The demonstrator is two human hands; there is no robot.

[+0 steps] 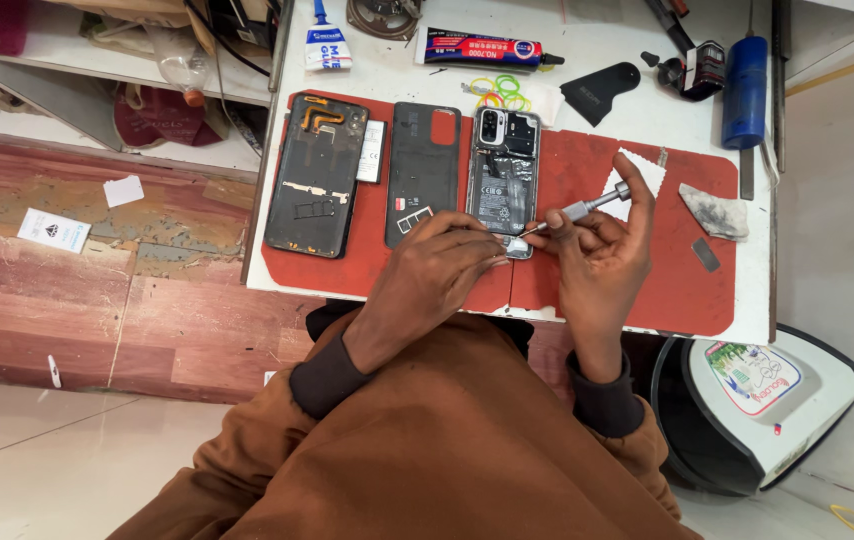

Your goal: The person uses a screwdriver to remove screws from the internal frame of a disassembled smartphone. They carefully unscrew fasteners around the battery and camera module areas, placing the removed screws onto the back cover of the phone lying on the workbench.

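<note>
Two hands work at the near edge of a white worktop (587,60) covered by a red mat (687,270), seen from above. No open container with contents shows clearly; a bin (747,400) stands on the floor at lower right, below the worktop, its top covered by a white lid.

An opened phone (502,175), back removed and inner parts showing, lies upright on the mat, just ahead of both hands. Its lower end sits under the fingertips. The left hand (432,270) rests curled on the mat, fingers pressed together on the phone's bottom edge, pinning it down. The right hand (602,250) is closed around a small silver screwdriver (587,208), held between thumb and fingers, with the forefinger stretched up along the handle's end. The tip slants down and left to the phone's lower right corner, meeting the left fingertips. The two hands almost touch there.

Left of the phone lie a dark back cover (422,170) and, further left, a second black phone frame (315,175) with orange ribbon cable at its top. At the far side of the worktop sit a glue tube (482,50), coloured rubber bands (499,92), a black pick (599,92) and a blue cylinder (745,90). A grey cloth scrap (715,212) lies right of the hands.
</note>
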